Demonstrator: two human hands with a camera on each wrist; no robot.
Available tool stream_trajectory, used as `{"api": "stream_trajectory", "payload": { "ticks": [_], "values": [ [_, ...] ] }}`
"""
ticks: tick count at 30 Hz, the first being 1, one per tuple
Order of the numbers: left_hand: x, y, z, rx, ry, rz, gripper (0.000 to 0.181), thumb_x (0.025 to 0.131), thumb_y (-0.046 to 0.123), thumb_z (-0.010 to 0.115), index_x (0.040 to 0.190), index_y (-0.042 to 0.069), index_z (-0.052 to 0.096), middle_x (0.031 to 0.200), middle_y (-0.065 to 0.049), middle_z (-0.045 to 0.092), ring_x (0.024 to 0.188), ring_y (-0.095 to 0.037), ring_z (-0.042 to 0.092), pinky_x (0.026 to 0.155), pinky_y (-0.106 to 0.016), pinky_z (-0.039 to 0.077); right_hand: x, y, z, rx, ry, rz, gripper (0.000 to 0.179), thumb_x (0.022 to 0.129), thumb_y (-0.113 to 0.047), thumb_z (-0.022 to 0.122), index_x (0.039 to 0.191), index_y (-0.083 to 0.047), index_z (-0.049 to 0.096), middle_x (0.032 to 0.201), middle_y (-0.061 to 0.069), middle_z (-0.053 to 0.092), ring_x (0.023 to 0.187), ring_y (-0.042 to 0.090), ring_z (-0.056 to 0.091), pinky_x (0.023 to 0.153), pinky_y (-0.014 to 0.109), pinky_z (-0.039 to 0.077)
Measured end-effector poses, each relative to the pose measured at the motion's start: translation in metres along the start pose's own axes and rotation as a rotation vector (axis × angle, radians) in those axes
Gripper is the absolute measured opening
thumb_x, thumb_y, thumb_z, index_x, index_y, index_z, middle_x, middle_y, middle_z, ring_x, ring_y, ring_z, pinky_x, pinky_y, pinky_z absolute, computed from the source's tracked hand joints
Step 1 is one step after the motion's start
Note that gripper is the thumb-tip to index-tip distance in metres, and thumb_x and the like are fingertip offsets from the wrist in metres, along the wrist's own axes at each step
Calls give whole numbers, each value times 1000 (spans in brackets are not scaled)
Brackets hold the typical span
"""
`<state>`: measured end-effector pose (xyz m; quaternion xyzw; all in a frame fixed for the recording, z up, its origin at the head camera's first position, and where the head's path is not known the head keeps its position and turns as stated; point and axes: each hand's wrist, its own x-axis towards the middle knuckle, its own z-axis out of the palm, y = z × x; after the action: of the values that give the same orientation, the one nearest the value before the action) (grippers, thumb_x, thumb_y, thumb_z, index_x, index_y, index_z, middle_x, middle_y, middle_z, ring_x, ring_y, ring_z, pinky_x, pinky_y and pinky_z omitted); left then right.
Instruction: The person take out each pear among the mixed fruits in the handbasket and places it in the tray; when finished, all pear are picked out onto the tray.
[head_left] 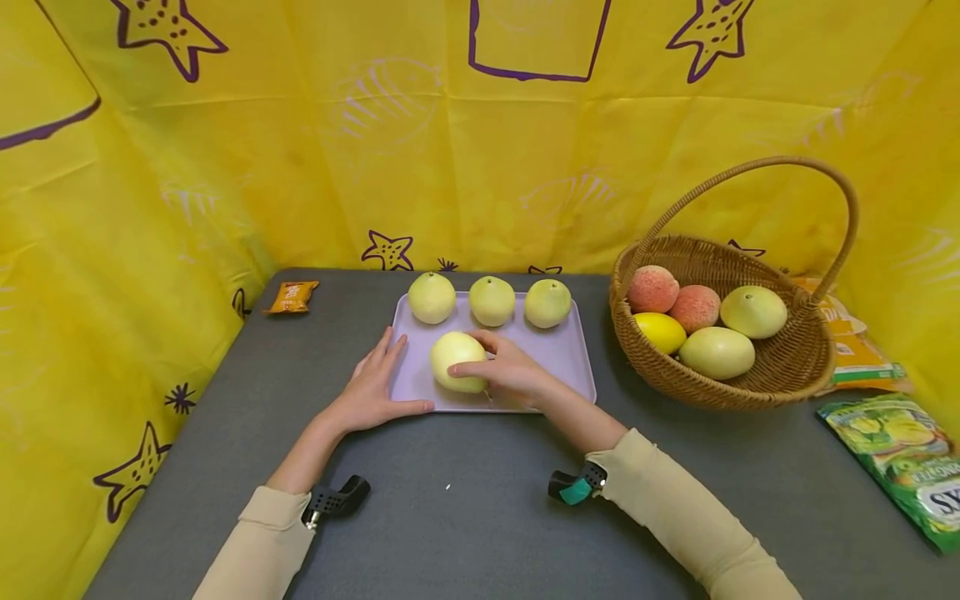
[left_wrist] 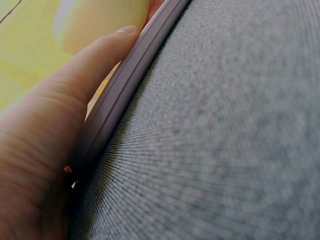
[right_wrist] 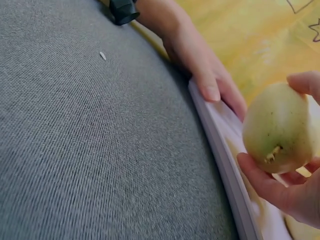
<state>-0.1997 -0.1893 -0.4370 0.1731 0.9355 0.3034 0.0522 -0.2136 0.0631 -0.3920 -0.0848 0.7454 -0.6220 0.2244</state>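
Note:
My right hand point(head_left: 512, 372) grips a small pale green melon point(head_left: 454, 360), thumb and fingers around its right side, over the front half of a lilac tray point(head_left: 566, 358). In the right wrist view a dried stem scar shows on this melon point(right_wrist: 277, 130). Against the tray's front left corner rests my left hand point(head_left: 372, 385), its fingers extended along the left side and the thumb along the front rim point(left_wrist: 117, 95). Three similar melons stand in a row at the tray's back: left point(head_left: 432, 298), middle point(head_left: 492, 301) and right point(head_left: 547, 303).
Right of the tray stands a wicker basket point(head_left: 720, 398) with a tall handle, holding peaches point(head_left: 652, 289), a yellow fruit point(head_left: 660, 333) and pale melons point(head_left: 717, 352). Snack bags point(head_left: 900, 467) lie beyond it. An orange packet point(head_left: 292, 297) sits at the back left. Yellow cloth surrounds the grey table.

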Motion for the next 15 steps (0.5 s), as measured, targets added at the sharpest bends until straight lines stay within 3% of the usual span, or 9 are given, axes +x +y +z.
{"api": "stream_trajectory", "payload": {
  "ticks": [7,11,15],
  "values": [
    [1,-1,0,1,-8,3,119,72,62,77,156,5,13,162,-18,-8,144,-46,7,109,-65,10,5,0,10,-241,44,-102,70,75,-32,84,133,-12,52,124,4,58,107,20,54,92,36,44],
    [0,-1,0,-2,-4,15,119,73,60,77,156,4,13,161,-19,-7,144,-47,7,109,-65,9,8,0,13,-348,66,-159,69,73,-36,85,130,-16,54,121,-1,60,105,18,56,92,37,45],
    [-1,0,-1,-11,8,27,118,73,57,78,156,3,13,161,-21,-6,143,-48,7,109,-65,9,11,-3,16,-518,72,-272,67,72,-38,85,130,-17,58,122,-2,60,105,15,56,90,34,45]
  ]
}}
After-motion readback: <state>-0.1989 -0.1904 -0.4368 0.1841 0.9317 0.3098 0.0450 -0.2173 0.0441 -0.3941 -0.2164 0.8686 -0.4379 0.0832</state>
